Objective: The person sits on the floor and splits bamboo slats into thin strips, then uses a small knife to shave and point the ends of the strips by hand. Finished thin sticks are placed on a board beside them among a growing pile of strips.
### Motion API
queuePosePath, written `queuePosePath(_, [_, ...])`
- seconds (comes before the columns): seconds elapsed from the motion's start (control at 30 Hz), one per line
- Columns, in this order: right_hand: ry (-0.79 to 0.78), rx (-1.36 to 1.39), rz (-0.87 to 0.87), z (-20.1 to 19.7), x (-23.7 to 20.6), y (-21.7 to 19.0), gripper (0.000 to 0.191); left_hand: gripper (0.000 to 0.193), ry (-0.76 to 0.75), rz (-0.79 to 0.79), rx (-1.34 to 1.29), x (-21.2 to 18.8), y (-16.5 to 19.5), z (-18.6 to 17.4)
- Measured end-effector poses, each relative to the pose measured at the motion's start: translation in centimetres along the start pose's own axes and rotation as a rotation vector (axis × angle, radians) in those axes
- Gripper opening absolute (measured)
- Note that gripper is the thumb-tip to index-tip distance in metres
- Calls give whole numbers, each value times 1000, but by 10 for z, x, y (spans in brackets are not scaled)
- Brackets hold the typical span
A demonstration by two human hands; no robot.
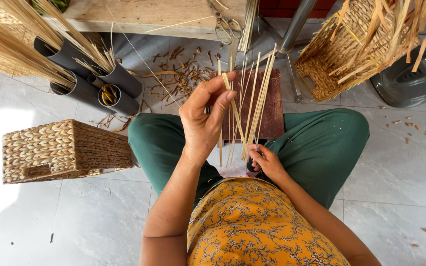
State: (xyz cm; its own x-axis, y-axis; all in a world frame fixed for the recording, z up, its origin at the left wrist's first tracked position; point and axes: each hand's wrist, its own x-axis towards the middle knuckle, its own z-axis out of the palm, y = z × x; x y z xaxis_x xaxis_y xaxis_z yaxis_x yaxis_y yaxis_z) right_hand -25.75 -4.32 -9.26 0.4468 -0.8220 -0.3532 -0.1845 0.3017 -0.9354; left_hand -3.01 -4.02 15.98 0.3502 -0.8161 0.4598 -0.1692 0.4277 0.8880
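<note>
Both hands work a fan of thin pale reed splints (252, 106) above the lap: left hand (204, 120) pinches one strip's tip, right hand (265, 160) closes round the gathered bases, where these light, springy, likely brittle strips seem best gripped.

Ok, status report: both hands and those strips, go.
Left hand pinching one pale strip near its top. Right hand gripping the bundle of strips at its base. Nothing in the way.
</note>
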Motion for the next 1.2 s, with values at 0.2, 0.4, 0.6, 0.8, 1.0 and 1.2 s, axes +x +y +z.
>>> queuePosePath(0.2, [128, 140, -89, -3, -4, -28, 40, 26, -43, 77, 95, -15, 20, -14])
queuePosePath(0.4, [-32, 381, -386, -2, -58, -149, 40, 21, -97, 20, 76, -28, 25, -8])
queuePosePath(0.6, [-244, 528, -470, 22, -106, -238, 66, 17, -172, 52, 51, -35, 24, -2])
queuePosePath(0.8, [-216, 447, -471, 36, -84, -216, 47, 13, 13, 44, -57, -31, 17, -18])
queuePosePath(1.0, [-186, 104, -173, 54, -45, -153, 13, 15, 129, -64, -303, -9, 5, -35])
queuePosePath(1.2, [-183, 151, -12, 44, -3, -116, 20, 9, 79, 95, 31, -2, -12, -32])
